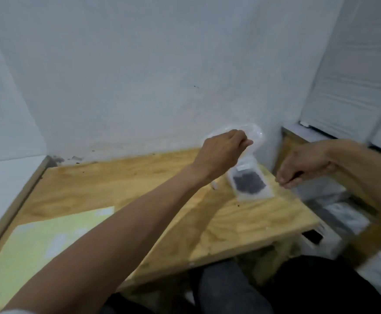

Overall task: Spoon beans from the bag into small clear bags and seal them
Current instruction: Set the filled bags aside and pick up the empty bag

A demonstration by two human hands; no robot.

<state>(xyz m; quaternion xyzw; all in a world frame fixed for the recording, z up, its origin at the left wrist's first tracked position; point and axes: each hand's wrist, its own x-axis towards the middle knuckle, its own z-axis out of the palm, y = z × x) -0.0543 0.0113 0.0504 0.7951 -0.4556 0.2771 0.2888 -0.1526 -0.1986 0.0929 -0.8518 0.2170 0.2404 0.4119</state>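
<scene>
White-walled corner, wooden desk (108,177): a small clear bag (247,177) of beans hangs by its top.

The left hand (221,152) pinches the bag's upper edge above the desk's far right part, likely to let the dark beans (249,182) settle low, clear of the seal. The right hand (298,166), blurred, is loosely curled just beside it, apparently empty. A pale green sheet (37,245) lies near left.

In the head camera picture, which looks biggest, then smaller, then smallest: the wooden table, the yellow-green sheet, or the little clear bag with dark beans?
1. Wooden table, biggest.
2. Yellow-green sheet; it lies nearer the camera, which helps it look big.
3. Small clear bag of dark beans, smallest by far.
</scene>
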